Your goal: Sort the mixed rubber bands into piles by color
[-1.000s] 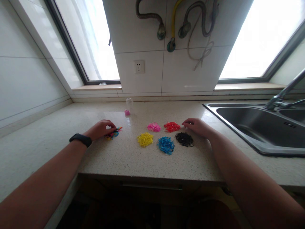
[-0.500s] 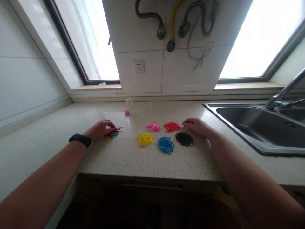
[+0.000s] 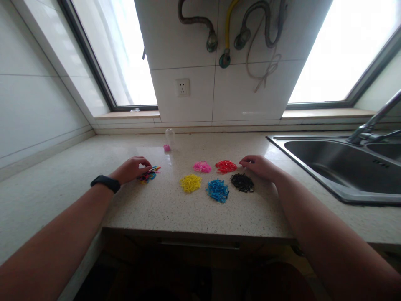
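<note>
Mixed heap: a small tangle of thin elastic bands [image 3: 149, 174] in several colours, left of centre on the surface [image 3: 188, 215], half under the fingertips.
Left hand: the left hand [image 3: 131, 169] lies palm down with its fingers curled onto that tangle and touching it; I cannot tell whether any band is pinched.
Right hand: the right hand [image 3: 261, 166] rests low right of centre, fingers drawn together and pointing at the right edge of the red heap [image 3: 226, 166]; too small to tell whether it grips a band.
Sorted heaps: pink [image 3: 202, 167] beside the red; yellow [image 3: 191, 183], blue [image 3: 218, 190] and black [image 3: 242, 182] in a nearer row, each loose, frizzy and apart from the next.
Since a second ago: both hands and all the heaps sit just where they were.
Wrist: a black band [image 3: 105, 183] on the left wrist.
Surface: pale speckled stone, glossy.
Behind: a small clear bottle [image 3: 169, 137] with a pink cap [image 3: 167, 147] beside it.
Far right: a steel sink [image 3: 316, 167].
</note>
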A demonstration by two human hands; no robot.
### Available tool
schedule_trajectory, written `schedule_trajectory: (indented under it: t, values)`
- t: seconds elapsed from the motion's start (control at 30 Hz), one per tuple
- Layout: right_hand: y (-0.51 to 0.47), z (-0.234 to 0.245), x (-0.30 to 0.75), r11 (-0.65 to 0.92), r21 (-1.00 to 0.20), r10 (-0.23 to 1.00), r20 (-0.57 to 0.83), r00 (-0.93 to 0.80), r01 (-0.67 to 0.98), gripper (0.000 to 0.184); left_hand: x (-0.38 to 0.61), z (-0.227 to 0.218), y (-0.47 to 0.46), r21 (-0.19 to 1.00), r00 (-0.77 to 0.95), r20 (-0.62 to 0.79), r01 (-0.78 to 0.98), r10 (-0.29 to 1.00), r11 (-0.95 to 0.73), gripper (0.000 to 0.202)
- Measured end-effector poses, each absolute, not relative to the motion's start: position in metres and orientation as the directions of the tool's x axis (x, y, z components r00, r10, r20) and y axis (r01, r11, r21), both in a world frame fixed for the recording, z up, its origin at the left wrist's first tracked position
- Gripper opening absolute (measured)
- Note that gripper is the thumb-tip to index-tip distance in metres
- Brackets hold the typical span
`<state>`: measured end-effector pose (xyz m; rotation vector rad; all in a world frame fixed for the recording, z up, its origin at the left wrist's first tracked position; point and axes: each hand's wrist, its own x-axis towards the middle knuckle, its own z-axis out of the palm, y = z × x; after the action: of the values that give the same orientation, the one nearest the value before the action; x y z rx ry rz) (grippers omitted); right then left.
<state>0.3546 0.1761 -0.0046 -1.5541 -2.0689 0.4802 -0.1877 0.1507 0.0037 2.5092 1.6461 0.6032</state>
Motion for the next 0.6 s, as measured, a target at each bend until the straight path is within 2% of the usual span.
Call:
schedule_trajectory:
  t: [0.33, 0.6]
  values:
    - [0.178, -0.005, 0.355, 0.288, -0.551, 0.958, 0.177, -0.228, 0.783, 0.026, -0.180, 0.008, 0.148, 0.330, 0.313, 0.328, 0.846, 0.891, -0.419, 0.041]
    - [0.178, -0.005, 0.355, 0.283, -0.557, 0.959, 0.167, -0.228, 0.781, 0.026, -0.139, 0.020, 0.139, 0.429, 0.305, 0.369, 0.782, 0.878, -0.453, 0.037]
